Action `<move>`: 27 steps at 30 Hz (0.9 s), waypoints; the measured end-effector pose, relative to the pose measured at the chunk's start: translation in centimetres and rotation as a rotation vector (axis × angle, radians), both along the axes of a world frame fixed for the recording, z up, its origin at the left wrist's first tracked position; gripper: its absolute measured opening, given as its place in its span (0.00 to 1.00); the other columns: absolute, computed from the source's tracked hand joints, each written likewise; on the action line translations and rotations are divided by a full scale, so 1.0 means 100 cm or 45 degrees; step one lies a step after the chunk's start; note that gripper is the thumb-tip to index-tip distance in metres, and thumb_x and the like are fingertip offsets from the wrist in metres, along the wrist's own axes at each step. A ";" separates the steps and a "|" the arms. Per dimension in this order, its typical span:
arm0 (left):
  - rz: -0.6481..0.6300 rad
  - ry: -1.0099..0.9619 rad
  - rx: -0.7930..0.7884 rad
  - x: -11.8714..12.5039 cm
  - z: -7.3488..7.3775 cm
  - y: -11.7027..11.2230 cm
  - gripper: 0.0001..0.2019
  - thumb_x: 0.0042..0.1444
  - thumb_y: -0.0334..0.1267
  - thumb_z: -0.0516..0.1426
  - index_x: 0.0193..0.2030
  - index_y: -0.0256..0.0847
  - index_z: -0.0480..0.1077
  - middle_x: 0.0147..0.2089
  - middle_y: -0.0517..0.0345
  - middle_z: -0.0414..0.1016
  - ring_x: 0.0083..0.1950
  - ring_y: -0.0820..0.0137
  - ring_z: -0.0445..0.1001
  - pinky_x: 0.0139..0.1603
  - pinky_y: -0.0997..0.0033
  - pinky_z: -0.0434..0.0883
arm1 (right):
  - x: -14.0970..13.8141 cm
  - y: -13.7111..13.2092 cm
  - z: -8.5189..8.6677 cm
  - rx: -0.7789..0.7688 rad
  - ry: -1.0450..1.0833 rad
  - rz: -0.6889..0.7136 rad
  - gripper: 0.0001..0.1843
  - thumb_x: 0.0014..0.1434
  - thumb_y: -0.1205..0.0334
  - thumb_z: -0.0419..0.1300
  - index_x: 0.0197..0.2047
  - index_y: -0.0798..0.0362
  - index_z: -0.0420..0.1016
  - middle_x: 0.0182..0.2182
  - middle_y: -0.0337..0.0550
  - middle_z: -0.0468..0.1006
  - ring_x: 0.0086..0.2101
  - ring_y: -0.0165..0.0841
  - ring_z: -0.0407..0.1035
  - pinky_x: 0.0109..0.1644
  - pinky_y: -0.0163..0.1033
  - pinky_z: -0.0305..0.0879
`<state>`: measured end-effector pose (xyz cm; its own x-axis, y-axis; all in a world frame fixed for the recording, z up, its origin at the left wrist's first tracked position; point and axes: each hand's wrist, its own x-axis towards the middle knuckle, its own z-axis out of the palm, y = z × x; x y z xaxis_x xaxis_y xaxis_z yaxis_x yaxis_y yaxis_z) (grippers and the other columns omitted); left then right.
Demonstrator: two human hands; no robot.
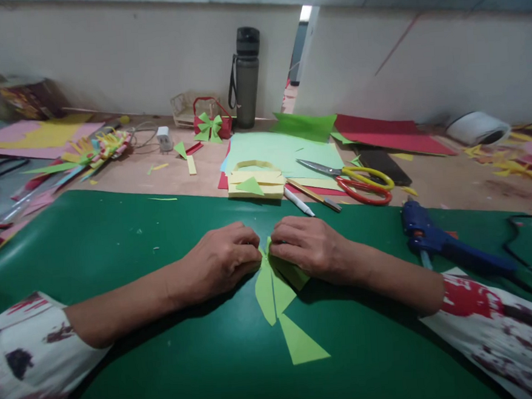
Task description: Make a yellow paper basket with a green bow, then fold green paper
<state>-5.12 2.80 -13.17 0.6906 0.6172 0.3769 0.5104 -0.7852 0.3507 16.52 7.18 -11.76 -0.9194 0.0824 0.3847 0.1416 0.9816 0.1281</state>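
Observation:
Between my hands, low over the green mat (177,364), is a light-green paper bow (266,290) with two tails pointing toward me. My left hand (227,255) has its fingers pinched at the bow's left side, and they hide what they hold there. My right hand (312,248) is closed on the right side, with a folded green loop showing under its fingers. A loose green paper triangle (303,341) lies just below the tails. Beyond my hands sits a small yellow paper basket (256,185) with a green scrap on it.
Scissors (365,180), a white marker (299,202) and a pen (315,196) lie past the mat's far edge. A blue glue gun (451,241) with its cord is at right. Behind stand a dark bottle (246,79) and a red paper basket (213,127) with a green bow.

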 end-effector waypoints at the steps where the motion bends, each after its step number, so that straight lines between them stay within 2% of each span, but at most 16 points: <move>1: 0.002 -0.001 0.000 0.000 0.000 0.000 0.13 0.63 0.32 0.51 0.31 0.37 0.74 0.36 0.54 0.73 0.37 0.72 0.67 0.37 0.74 0.64 | 0.000 0.000 0.000 -0.003 -0.021 -0.001 0.18 0.65 0.72 0.44 0.32 0.58 0.73 0.29 0.50 0.75 0.32 0.34 0.64 0.35 0.39 0.64; 4: 0.008 -0.007 0.005 0.001 0.001 -0.001 0.13 0.63 0.32 0.51 0.30 0.38 0.74 0.36 0.54 0.73 0.36 0.72 0.67 0.36 0.74 0.64 | 0.001 0.000 -0.001 -0.015 -0.038 -0.004 0.18 0.66 0.72 0.44 0.33 0.58 0.73 0.29 0.50 0.75 0.33 0.34 0.65 0.36 0.40 0.65; 8: 0.011 -0.033 -0.002 0.001 0.002 0.000 0.12 0.62 0.31 0.52 0.30 0.37 0.74 0.36 0.54 0.73 0.37 0.71 0.68 0.36 0.74 0.64 | 0.003 0.000 -0.005 -0.083 0.076 -0.010 0.16 0.64 0.73 0.45 0.34 0.58 0.73 0.29 0.50 0.75 0.32 0.34 0.66 0.35 0.39 0.66; 14: 0.011 -0.049 -0.036 0.000 0.001 -0.001 0.12 0.61 0.30 0.52 0.29 0.37 0.73 0.37 0.53 0.74 0.37 0.71 0.69 0.36 0.73 0.65 | 0.006 0.004 -0.010 -0.404 0.363 -0.291 0.07 0.62 0.69 0.53 0.37 0.54 0.72 0.31 0.44 0.78 0.33 0.31 0.71 0.37 0.35 0.68; 17: 0.006 -0.052 -0.044 0.000 0.001 0.000 0.12 0.61 0.30 0.52 0.29 0.36 0.73 0.37 0.53 0.74 0.37 0.71 0.69 0.36 0.73 0.65 | 0.007 0.005 -0.010 -0.543 0.377 -0.333 0.06 0.61 0.67 0.56 0.35 0.53 0.75 0.28 0.41 0.79 0.30 0.30 0.72 0.35 0.34 0.68; 20: -0.003 -0.054 -0.038 0.000 0.000 0.000 0.13 0.62 0.31 0.52 0.29 0.36 0.73 0.37 0.52 0.74 0.37 0.70 0.69 0.36 0.72 0.65 | 0.005 0.002 -0.007 -0.673 0.379 -0.391 0.05 0.59 0.65 0.58 0.34 0.53 0.76 0.28 0.42 0.79 0.29 0.31 0.72 0.34 0.35 0.67; 27: -0.006 -0.052 -0.057 0.000 0.002 0.000 0.12 0.62 0.30 0.51 0.29 0.37 0.73 0.37 0.52 0.75 0.37 0.71 0.68 0.37 0.72 0.65 | -0.007 -0.007 -0.001 -1.102 0.516 -0.736 0.03 0.51 0.67 0.61 0.32 0.52 0.76 0.28 0.38 0.80 0.29 0.31 0.74 0.33 0.35 0.68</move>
